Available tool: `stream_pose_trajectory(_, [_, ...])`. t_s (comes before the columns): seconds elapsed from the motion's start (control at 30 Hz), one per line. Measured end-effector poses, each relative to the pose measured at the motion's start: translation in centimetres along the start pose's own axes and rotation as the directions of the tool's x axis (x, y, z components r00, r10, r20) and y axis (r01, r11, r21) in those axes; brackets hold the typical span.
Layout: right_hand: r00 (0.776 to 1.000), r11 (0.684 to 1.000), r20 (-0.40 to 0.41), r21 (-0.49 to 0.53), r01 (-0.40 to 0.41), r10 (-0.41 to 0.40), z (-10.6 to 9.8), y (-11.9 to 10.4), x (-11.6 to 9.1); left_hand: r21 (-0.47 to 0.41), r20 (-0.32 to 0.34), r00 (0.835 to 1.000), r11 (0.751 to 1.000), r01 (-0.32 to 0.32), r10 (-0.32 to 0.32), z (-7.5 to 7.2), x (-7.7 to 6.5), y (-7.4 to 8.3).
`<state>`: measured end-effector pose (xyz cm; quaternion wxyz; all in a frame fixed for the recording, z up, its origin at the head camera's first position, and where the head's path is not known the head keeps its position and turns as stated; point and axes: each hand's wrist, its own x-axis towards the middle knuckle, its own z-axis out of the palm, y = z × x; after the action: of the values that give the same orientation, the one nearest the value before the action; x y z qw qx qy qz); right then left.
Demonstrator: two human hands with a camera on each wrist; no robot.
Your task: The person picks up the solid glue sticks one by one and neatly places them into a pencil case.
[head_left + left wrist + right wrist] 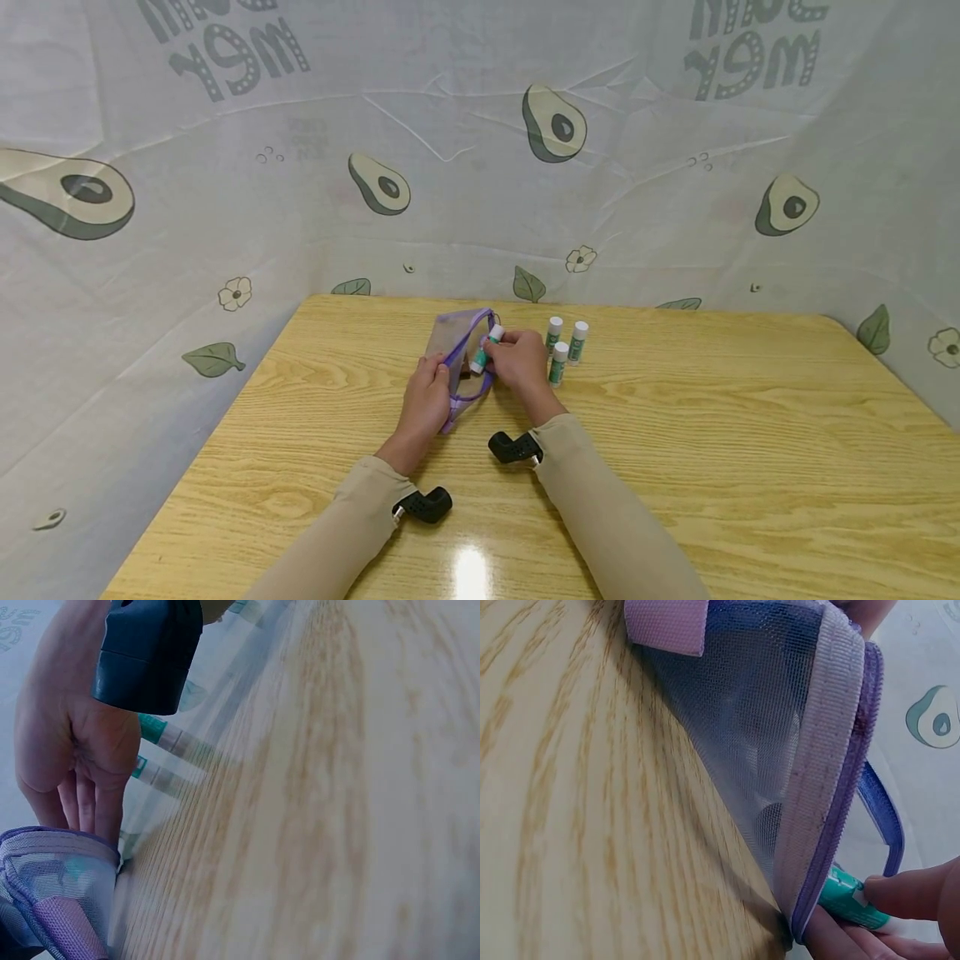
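A purple-trimmed mesh zip pouch [447, 332] is held up on the table with its mouth spread. My left hand [427, 398] grips the pouch's near left edge, thumb on the rim. At the mouth, my right hand [522, 363] pinches a green glue stick [478, 361] with white ends. In the right wrist view, thumb and fingers hold this glue stick [844, 900] beside the zip edge. Something small and dark shows inside the pouch, too unclear to name. Three similar glue sticks [558, 367] stand upright just right of the right hand, one partly hidden by it.
The wood-grain table [712, 433] reaches back to a pale cloth [465, 225] printed with avocados and leaves. Black wrist devices [426, 505] stick out from both sleeves. Light glares off the table's front.
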<state>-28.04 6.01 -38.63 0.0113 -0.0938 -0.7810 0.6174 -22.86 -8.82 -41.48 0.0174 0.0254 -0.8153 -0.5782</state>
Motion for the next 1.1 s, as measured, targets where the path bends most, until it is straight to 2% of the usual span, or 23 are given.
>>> stream_pose_trajectory(0.43, [0.999, 0.999, 0.027, 0.018, -0.038, 0.037, 0.09, -0.09, 0.05, 0.006, -0.008, 1.0, 1.0, 0.0, 0.0, -0.05, 0.06, 0.03])
stream_pose_trajectory(0.77, [1.0, 0.995, -0.002, -0.092, -0.026, 0.026, 0.27, -0.19, -0.1, -0.005, -0.004, 1.0, 1.0, -0.02, 0.02, 0.02, 0.08, -0.13])
stream_pose_trajectory(1.1, [0.999, 0.982, -0.029, -0.186, 0.013, -0.019, 0.25, -0.26, -0.23, -0.013, -0.016, 0.999, 1.0, -0.027, 0.027, 0.07, 0.05, -0.06])
